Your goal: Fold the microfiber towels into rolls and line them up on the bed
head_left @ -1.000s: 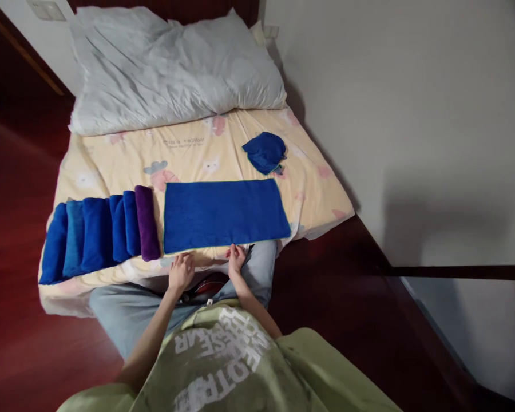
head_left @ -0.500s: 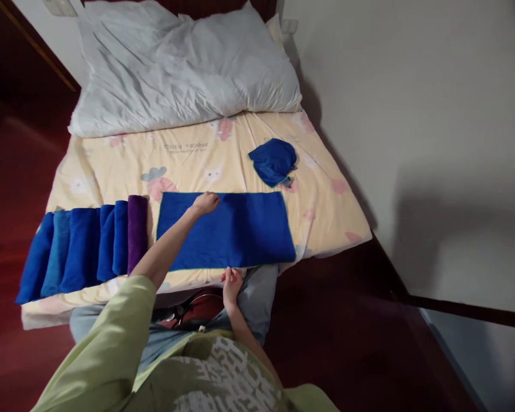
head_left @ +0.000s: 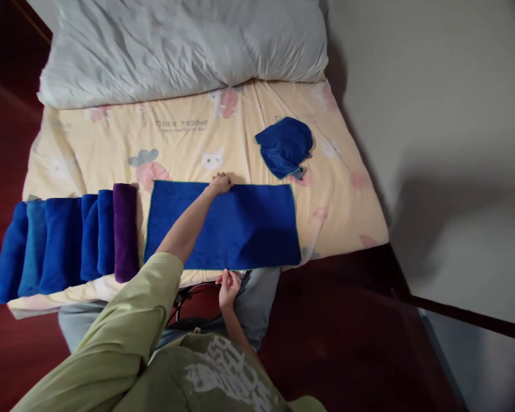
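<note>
Right hand [head_left: 228, 289] pinching near hem of flat blue cloth [head_left: 223, 226]; left hand [head_left: 221, 183] on far hem, grip cannot be told.
Cloth spread along bed [head_left: 240, 154] near edge. Left of it, purple towel roll [head_left: 125, 234]; blue towel rolls [head_left: 62, 246] at near-left corner. Crumpled blue cloth [head_left: 285, 146] toward right edge.

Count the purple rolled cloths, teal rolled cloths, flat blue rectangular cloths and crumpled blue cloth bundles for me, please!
Purple rolled cloth: 1
Teal rolled cloth: 1
Flat blue rectangular cloth: 1
Crumpled blue cloth bundle: 1
Total: 4
</note>
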Available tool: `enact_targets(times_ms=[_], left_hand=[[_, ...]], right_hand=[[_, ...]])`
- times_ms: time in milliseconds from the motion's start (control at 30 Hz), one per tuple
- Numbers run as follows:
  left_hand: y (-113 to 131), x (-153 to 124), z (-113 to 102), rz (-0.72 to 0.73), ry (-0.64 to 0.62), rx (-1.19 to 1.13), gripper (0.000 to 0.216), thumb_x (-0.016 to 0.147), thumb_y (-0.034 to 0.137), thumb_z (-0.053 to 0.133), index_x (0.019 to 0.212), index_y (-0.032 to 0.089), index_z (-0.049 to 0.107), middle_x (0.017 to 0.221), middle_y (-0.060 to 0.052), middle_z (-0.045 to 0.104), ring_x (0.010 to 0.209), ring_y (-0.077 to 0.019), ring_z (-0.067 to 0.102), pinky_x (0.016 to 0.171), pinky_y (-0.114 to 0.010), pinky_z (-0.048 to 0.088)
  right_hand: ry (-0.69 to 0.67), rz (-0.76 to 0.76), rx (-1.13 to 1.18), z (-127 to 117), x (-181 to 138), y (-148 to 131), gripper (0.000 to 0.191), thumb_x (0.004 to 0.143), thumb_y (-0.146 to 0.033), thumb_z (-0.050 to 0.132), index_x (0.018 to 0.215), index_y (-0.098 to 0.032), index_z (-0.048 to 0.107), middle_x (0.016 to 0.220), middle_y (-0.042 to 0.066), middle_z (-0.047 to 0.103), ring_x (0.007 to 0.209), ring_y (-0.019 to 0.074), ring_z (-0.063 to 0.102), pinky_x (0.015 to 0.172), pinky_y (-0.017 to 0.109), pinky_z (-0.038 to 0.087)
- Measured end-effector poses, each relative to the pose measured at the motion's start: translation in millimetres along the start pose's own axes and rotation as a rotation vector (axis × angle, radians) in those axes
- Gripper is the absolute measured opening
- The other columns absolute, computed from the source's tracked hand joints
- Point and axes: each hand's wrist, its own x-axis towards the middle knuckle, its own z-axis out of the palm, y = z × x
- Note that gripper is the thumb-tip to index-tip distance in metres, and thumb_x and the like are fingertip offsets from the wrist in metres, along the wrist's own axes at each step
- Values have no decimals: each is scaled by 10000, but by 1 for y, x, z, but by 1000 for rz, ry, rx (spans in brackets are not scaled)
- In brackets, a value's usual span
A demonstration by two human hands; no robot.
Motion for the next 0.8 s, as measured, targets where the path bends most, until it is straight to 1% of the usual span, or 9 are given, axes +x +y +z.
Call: enact_targets(times_ms=[100, 167, 267, 367, 467, 567, 667, 800], left_hand=[[1, 6, 0, -36, 21, -11, 372, 962, 366, 538, 1169, 117, 722, 1367, -225, 555, 1349, -389, 451, 1114, -512, 374], [-1, 9, 0, -41, 12, -28, 321, 926, 345, 587, 1114, 130, 732, 1338, -211, 580, 1335, -388, 461, 1103, -508, 383], [-6, 15, -3, -31, -35, -56, 251, 868, 313, 661, 1065, 169, 722, 1179, -156, 665, 1254, -351, 515, 1077, -474, 397], [-11, 18, -6, -18, -56, -81, 254, 848, 286, 686, 1082, 187, 695, 1063, -117, 699, 1153, -304, 569, 1070, -446, 381], [-15, 17, -8, -5, -26, -102, 274, 848, 276, 687, 1108, 191, 676, 1039, -103, 711, 1114, -286, 588, 1077, -445, 354], [-17, 15, -9, -5, -14, -114, 248, 850, 288, 688, 1077, 188, 679, 997, -97, 717, 1096, -282, 594, 1080, -448, 335], [-17, 12, -10, -1, -7, -127, 228, 841, 280, 690, 1047, 184, 694, 988, -96, 722, 1090, -279, 602, 1088, -446, 329], [-17, 11, -11, 25, 16, -164, 219, 830, 251, 686, 1037, 185, 710, 1004, -94, 735, 1077, -265, 618, 1077, -421, 364]], right_hand=[[-5, -6, 6, 0, 0, 0, 548, 863, -766, 596, 733, -236, 542, 582, -14, 599, 527, 173, 592, 601, 314, 514], [-7, -7, -4, 0, 0, -1, 547, 865, -767, 589, 727, -241, 538, 582, -11, 600, 527, 180, 593, 593, 320, 515], [-14, -6, -14, 0, 0, -3, 540, 870, -767, 581, 731, -247, 532, 588, -13, 602, 532, 186, 600, 599, 331, 524], [-8, -1, -6, 1, 0, -5, 550, 859, -772, 588, 721, -244, 522, 581, -16, 592, 525, 177, 594, 593, 322, 519], [19, 6, -5, 2, -1, -10, 553, 838, -777, 606, 729, -239, 540, 581, -16, 590, 529, 168, 586, 593, 313, 519], [47, 26, 4, 4, -3, -14, 542, 799, -765, 660, 767, -227, 596, 597, -7, 612, 549, 169, 590, 607, 317, 529], [45, 55, 3, 6, -5, -17, 547, 761, -754, 706, 768, -212, 636, 609, 12, 637, 557, 178, 596, 602, 324, 533], [42, 49, -17, 8, -5, -17, 540, 782, -733, 700, 735, -197, 656, 611, 26, 645, 558, 175, 595, 599, 319, 526]])
